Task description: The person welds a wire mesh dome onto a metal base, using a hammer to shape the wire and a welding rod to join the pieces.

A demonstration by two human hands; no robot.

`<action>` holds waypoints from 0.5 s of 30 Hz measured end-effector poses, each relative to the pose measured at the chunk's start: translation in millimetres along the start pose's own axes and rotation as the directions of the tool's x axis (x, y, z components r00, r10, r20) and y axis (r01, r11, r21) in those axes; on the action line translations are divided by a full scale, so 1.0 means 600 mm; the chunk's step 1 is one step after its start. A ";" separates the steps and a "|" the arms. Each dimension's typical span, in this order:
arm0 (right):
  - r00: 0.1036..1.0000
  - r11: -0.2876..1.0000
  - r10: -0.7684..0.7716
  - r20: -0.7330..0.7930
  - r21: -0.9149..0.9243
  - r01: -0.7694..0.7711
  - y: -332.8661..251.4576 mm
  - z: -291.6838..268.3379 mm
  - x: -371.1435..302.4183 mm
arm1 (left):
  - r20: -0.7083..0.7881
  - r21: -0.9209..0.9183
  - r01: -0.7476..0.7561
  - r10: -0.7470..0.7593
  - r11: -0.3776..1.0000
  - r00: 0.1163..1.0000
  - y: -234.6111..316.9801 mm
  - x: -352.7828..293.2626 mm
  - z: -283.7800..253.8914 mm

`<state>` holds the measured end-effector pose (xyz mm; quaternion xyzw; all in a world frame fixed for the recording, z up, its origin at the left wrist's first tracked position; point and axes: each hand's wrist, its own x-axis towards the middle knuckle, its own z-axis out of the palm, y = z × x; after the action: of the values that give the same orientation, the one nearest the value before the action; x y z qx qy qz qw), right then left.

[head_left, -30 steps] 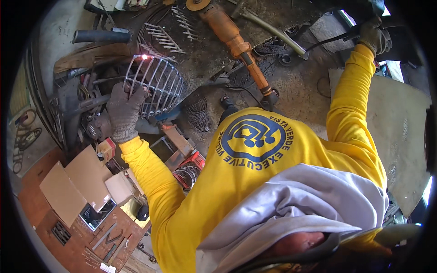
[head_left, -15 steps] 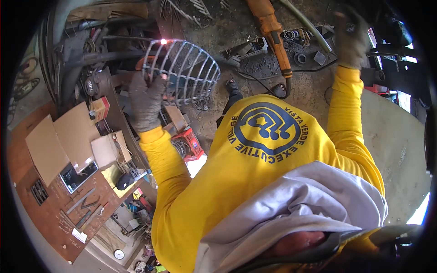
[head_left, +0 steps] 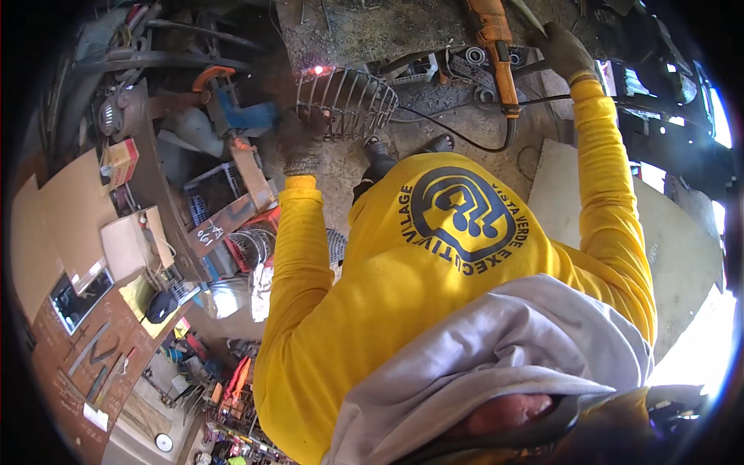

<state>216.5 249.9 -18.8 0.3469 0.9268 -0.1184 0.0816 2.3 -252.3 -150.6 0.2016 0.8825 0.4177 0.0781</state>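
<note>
My gloved left hand point(head_left: 302, 141) is closed on the near left side of a cage-like basket of grey metal bars point(head_left: 363, 99). A bright pinkish glowing spot point(head_left: 318, 70) shows on the basket's far rim, above that hand. My right hand point(head_left: 568, 54), also gloved, is closed over the near end of a pale rod point(head_left: 528, 15) at the far right. The rod's covered end is hidden by the glove. Between the hands, an orange angle grinder point(head_left: 496, 50) lies across the workbench edge, its black cord point(head_left: 465, 139) looping down from it.
A dusty workbench point(head_left: 349, 43) spans the far side. Metal rings point(head_left: 474, 56) and scrap sit by the grinder. To the left are a blue metal tool point(head_left: 240, 108) and a brown board point(head_left: 54, 387) with cardboard point(head_left: 74, 209). A pale sheet point(head_left: 674, 248) stands at right.
The view has shifted left and down across the bench. My right hand has come from a blurred raised position onto the pale rod. The left hand still grips the basket.
</note>
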 end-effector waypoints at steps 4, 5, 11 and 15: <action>0.997 0.998 0.070 -0.017 0.012 -0.069 0.005 -0.027 -0.046 | 0.056 0.040 -0.101 0.098 0.994 0.994 0.044 0.025 0.010; 0.979 0.972 0.203 -0.003 0.119 -0.202 -0.025 -0.040 -0.078 | 0.040 -0.174 -0.147 0.156 0.974 0.987 0.078 0.028 0.001; 0.841 0.901 0.405 -0.359 0.313 -0.300 -0.155 -0.040 -0.234 | 0.231 -0.002 0.005 -0.004 1.000 0.973 0.065 0.030 -0.039; 0.842 0.732 0.438 -0.316 0.669 -0.130 -0.192 0.003 -0.279 | 0.200 -0.192 -0.118 0.156 0.974 0.967 -0.014 0.051 -0.045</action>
<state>265.0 60.7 37.6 0.5130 0.7603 -0.3190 -0.2386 -36.2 -263.1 -139.1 0.2983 0.8118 0.4755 0.1612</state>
